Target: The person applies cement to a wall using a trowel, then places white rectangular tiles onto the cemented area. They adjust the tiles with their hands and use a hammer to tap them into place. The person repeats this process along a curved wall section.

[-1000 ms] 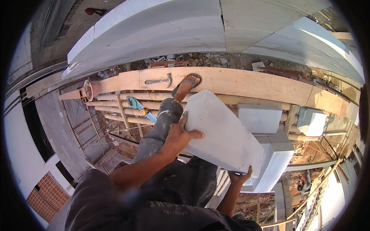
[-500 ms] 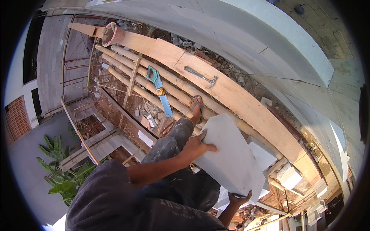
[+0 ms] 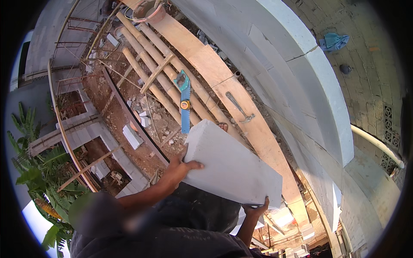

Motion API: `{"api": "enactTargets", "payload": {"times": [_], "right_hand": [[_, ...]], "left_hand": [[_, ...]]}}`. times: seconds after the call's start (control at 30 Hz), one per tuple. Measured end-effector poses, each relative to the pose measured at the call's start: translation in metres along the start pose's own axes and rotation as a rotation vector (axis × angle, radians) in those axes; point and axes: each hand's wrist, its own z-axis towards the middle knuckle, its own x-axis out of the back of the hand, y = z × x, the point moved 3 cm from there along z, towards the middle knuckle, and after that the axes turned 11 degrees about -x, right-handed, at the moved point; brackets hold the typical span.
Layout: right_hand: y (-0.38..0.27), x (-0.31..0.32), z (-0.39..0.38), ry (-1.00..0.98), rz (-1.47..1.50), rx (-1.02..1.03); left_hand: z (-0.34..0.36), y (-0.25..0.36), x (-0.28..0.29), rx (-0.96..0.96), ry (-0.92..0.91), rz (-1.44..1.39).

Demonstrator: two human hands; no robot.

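Observation:
Between my two hands is a large light-grey concrete block (image 3: 234,165), held up in front of my body and tilted. My left hand (image 3: 183,165) grips its left end, thumb on the broad face and fingers around the edge. Under the lower right corner, my right hand (image 3: 257,207) clasps the block, the fingers partly hidden beneath it. Beyond the block a handsaw (image 3: 185,103) with a green handle lies across bamboo poles, a yellow-and-black tape measure (image 3: 185,105) on its blade. To the right, a claw hammer (image 3: 240,107) rests on a plywood plank (image 3: 221,86).
A tall grey block wall (image 3: 292,86) runs along the right. Bamboo poles (image 3: 165,79) form the scaffold beside the plank, with rubble ground below. A bucket (image 3: 151,13) stands at the plank's far end. My foot (image 3: 223,126) shows on the poles. Banana leaves (image 3: 43,172) are at left.
The block has been raised and turned to lie more crosswise, moving left, with both hands still on it. My view has swung, showing more of the wall's top and the ground beyond.

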Motion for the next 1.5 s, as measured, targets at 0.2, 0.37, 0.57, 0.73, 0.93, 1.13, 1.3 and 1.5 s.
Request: {"api": "enactTargets", "payload": {"times": [0.2, 0.37, 0.57, 0.73, 0.93, 1.13, 1.3, 1.5], "right_hand": [[-0.034, -0.137, -0.060, -0.068, -0.004, -0.089], [-0.052, -0.202, -0.085, 0.025, -0.136, -0.098], [-0.047, -0.261, -0.092, -0.074, -0.295, -0.103], [-0.027, -0.319, -0.098, -0.153, -0.376, -0.116], [-0.003, -0.381, -0.094, -0.111, -0.395, -0.146], [0.013, -0.442, -0.084, -0.244, -0.399, -0.110], [0.025, -0.517, -0.122, -0.226, -0.484, -0.016], [0.016, -0.587, -0.113, -0.529, -0.454, 0.035]], "left_hand": [[-0.031, 0.015, 0.058, -0.072, 0.103, -0.211], [-0.053, 0.017, 0.088, -0.077, 0.204, -0.414], [-0.070, 0.025, 0.122, -0.125, 0.292, -0.489], [-0.062, 0.031, 0.154, -0.103, 0.370, -0.511], [-0.042, 0.078, 0.185, -0.073, 0.424, -0.490], [-0.041, 0.120, 0.219, -0.163, 0.457, -0.576], [-0.056, 0.129, 0.232, -0.251, 0.562, -0.584], [-0.050, 0.158, 0.250, -0.394, 0.586, -0.692]]}}
